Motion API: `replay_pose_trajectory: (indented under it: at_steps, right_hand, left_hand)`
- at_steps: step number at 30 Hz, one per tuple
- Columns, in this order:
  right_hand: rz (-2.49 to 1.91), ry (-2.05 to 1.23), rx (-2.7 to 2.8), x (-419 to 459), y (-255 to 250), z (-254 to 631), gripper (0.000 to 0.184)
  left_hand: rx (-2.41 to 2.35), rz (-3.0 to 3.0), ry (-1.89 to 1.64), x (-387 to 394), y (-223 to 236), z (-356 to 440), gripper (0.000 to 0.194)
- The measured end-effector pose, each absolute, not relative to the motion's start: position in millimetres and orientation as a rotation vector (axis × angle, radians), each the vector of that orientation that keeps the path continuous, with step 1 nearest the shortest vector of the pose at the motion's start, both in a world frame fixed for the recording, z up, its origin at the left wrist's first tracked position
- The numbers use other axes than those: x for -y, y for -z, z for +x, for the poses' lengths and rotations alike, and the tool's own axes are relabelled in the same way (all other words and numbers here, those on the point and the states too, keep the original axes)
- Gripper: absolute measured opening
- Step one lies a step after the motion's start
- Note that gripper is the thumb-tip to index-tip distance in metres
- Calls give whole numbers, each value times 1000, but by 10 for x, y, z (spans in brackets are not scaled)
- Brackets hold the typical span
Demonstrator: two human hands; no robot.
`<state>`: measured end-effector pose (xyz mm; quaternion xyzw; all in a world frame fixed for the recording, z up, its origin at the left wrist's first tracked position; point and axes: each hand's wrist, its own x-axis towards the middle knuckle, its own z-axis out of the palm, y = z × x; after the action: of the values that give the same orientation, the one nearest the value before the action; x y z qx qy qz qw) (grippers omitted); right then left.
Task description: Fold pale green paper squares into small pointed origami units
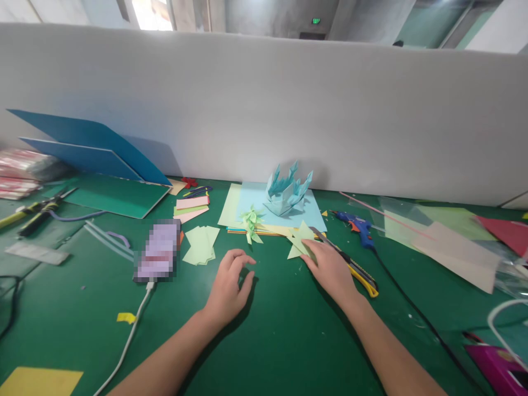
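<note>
My right hand (330, 268) has its thumb and fingers closed on pale green paper (304, 235), at the front edge of a stack of coloured sheets. Just above the green mat, my left hand (231, 283) holds nothing, its fingers bent and thumb apart. Between and beyond the hands stands a small light green folded-paper plant (251, 221). Behind it a pale blue folded-paper piece with pointed tips (287, 191) rests on a light blue sheet (251, 193). More pale green paper pieces (201, 245) lie left of my left hand.
A yellow utility knife (363, 279) lies beside my right hand, with a blue glue gun (359, 226) and its cord farther right. At left are a phone (159, 250) with a white cable, pliers (35, 214) and a blue folder (94, 159). A white partition (247, 104) stands behind.
</note>
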<state>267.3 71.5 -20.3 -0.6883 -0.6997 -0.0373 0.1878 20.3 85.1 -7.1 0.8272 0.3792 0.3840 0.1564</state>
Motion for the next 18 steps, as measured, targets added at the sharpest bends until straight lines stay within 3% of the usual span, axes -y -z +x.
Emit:
replay_pose_trajectory:
  at_steps: [11,14,18]
  right_hand:
    - [-1824,-172,1917,-596,75,2513,22]
    - [-1653,-381,1724,-523,17,2294,22]
    - [-1379,-968,1348,-495,-32,1952,26]
  left_hand:
    - [-1035,2151,-1000,-836,82,204,16]
    - [-1011,1910,-909,-831,101,237,16]
    - [-920,1492,-855,-833,77,283,34]
